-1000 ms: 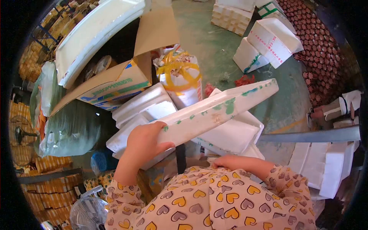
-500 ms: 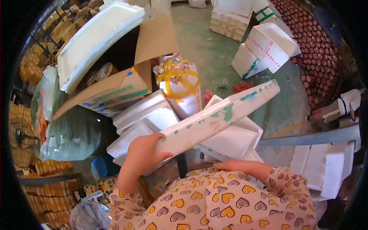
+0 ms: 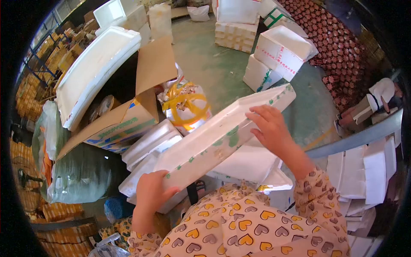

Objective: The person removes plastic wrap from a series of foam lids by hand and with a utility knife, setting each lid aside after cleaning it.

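A long white foam box lid (image 3: 204, 150) with green smudges along its side is held tilted in front of me, its right end higher. My left hand (image 3: 150, 191) grips its lower left end, thumb on the near side and fingers behind. Over the right part of the lid, my right hand (image 3: 270, 128) is open, fingers apart, the fingertips right at its edge. Below and behind the lid are more white foam boxes (image 3: 250, 162), partly hidden by it.
An open cardboard box (image 3: 128, 128) with a big white foam lid (image 3: 98, 70) stands at left, beside a yellow-taped white sack (image 3: 186, 105). Foam boxes (image 3: 284, 49) are stacked ahead. Right are a grey metal bar (image 3: 357, 130), stacked foam pieces (image 3: 346, 171) and another person's legs (image 3: 357, 109).
My right hand has come up from near my waist to the lid's right part. The lid has tipped so more of its upper face shows. The view has shifted to the right.
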Demonstrator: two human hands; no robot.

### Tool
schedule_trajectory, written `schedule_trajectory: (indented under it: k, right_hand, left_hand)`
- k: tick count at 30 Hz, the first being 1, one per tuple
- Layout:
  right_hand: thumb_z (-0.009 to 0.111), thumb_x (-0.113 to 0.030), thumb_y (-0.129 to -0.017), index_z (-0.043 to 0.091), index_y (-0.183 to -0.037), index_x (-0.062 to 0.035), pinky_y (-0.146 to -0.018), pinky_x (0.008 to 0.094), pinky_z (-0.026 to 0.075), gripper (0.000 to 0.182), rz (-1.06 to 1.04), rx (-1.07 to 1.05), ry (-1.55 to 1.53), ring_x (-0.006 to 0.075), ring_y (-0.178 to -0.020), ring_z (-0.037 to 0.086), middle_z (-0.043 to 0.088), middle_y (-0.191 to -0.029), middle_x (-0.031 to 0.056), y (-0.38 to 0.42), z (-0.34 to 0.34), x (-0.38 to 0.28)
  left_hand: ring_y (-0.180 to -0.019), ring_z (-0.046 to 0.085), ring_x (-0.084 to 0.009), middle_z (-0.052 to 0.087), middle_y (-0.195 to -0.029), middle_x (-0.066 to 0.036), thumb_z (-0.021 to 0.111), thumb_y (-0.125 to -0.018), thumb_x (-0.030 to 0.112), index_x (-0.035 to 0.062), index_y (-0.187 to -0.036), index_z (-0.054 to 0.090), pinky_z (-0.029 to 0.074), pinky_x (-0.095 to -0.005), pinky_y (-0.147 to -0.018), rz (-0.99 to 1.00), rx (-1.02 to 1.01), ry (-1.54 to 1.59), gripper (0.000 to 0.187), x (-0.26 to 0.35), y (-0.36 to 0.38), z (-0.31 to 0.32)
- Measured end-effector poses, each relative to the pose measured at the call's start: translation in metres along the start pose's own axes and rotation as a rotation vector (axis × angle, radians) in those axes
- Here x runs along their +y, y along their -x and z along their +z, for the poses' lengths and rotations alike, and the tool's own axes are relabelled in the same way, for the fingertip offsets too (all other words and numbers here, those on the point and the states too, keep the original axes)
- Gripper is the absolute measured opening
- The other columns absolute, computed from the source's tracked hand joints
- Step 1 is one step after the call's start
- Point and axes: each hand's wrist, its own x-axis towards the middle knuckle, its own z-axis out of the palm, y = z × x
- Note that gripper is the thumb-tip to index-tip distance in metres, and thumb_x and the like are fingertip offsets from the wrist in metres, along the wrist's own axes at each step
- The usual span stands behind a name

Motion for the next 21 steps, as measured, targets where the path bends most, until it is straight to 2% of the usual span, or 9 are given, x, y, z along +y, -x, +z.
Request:
schedule_trajectory:
  k: [1,4,5,7,8,10,13,17,21]
  right_hand:
    - [0.067,-0.006,-0.064,0.059,-0.093,-0.0059,-0.080,0.0364,0.044,0.030,-0.052,0.019,0.178,0.0292,-0.095,0.053,0.059,-0.096,0.0107,-0.004,-0.001,0.006]
    - [0.069,-0.006,-0.061,0.060,-0.091,-0.0067,-0.080,0.0340,0.044,0.031,-0.012,0.030,0.258,0.0277,-0.095,0.053,0.060,-0.095,0.0093,0.000,-0.002,0.030]
    - [0.069,-0.006,-0.061,0.060,-0.091,-0.0067,-0.080,0.0340,0.044,0.031,-0.010,0.031,0.263,0.0277,-0.095,0.053,0.060,-0.095,0.0093,0.003,-0.002,0.036]
    - [0.067,-0.007,-0.063,0.060,-0.084,-0.0071,-0.074,0.0336,0.045,0.023,0.002,-0.119,0.062,0.0259,-0.087,0.054,0.059,-0.088,0.0073,0.009,-0.001,0.045]
    - [0.067,-0.007,-0.063,0.060,-0.084,-0.0071,-0.074,0.0336,0.045,0.023,0.005,-0.122,0.063,0.0259,-0.087,0.054,0.059,-0.088,0.0073,0.012,0.002,0.047]
    - [0.062,-0.007,-0.065,0.057,-0.076,-0.0070,-0.067,0.0342,0.045,0.012,-0.114,-0.160,0.121,0.0243,-0.078,0.053,0.056,-0.079,0.0056,0.018,0.008,0.047]
    - [0.056,-0.005,-0.066,0.052,-0.070,-0.0065,-0.062,0.0349,0.044,0.006,-0.130,-0.109,0.099,0.0239,-0.072,0.051,0.053,-0.075,0.0057,0.019,0.014,0.041]
    - [0.054,-0.003,-0.065,0.050,-0.072,-0.0056,-0.064,0.0345,0.044,0.008,-0.132,-0.166,0.147,0.0243,-0.073,0.051,0.052,-0.075,0.0066,0.025,0.021,0.034]
    - [0.050,-0.003,-0.068,0.050,-0.079,-0.0045,-0.067,0.0361,0.043,0.011,-0.139,-0.134,0.060,0.0263,-0.074,0.051,0.052,-0.076,0.0100,0.029,0.030,0.019]
  left_hand:
    - [-0.076,0.057,-0.0300,0.063,-0.083,-0.012,0.076,-0.057,0.036,0.0058,-0.096,0.061,0.042,-0.0383,-0.070,0.002,-0.013,-0.047,0.051,0.000,0.000,-0.002]
    - [-0.077,0.058,-0.0264,0.063,-0.084,-0.009,0.077,-0.056,0.034,0.0064,-0.092,0.062,0.040,-0.0361,-0.073,0.065,0.075,-0.109,0.048,-0.007,0.007,0.003]
    - [-0.077,0.058,-0.0264,0.063,-0.084,-0.009,0.077,-0.056,0.034,0.0064,-0.092,0.062,0.040,-0.0361,-0.073,0.070,0.076,-0.106,0.048,-0.009,0.009,0.005]
    - [-0.078,0.057,-0.0238,0.062,-0.082,-0.006,0.078,-0.054,0.031,0.0078,-0.087,0.060,0.039,-0.0350,-0.074,0.068,0.084,-0.172,0.045,-0.014,0.014,0.008]
    - [-0.078,0.057,-0.0238,0.062,-0.082,-0.006,0.078,-0.054,0.031,0.0078,-0.087,0.060,0.039,-0.0350,-0.074,0.070,0.081,-0.169,0.045,-0.015,0.017,0.009]
    - [-0.076,0.057,-0.0231,0.060,-0.079,-0.004,0.079,-0.052,0.029,0.0088,-0.085,0.056,0.039,-0.0351,-0.072,0.167,0.271,-0.127,0.045,-0.017,0.021,0.012]
    - [-0.074,0.057,-0.0227,0.059,-0.076,-0.003,0.079,-0.051,0.028,0.0091,-0.083,0.052,0.038,-0.0353,-0.070,0.191,0.310,-0.140,0.045,-0.020,0.025,0.013]
    - [-0.073,0.056,-0.0240,0.058,-0.075,-0.004,0.079,-0.051,0.028,0.0087,-0.083,0.053,0.038,-0.0359,-0.067,0.165,0.288,-0.089,0.045,-0.025,0.026,0.020]
    - [-0.073,0.056,-0.0267,0.058,-0.077,-0.008,0.078,-0.053,0.026,0.0082,-0.084,0.054,0.039,-0.0370,-0.066,0.050,0.150,-0.080,0.043,-0.040,0.030,0.036]
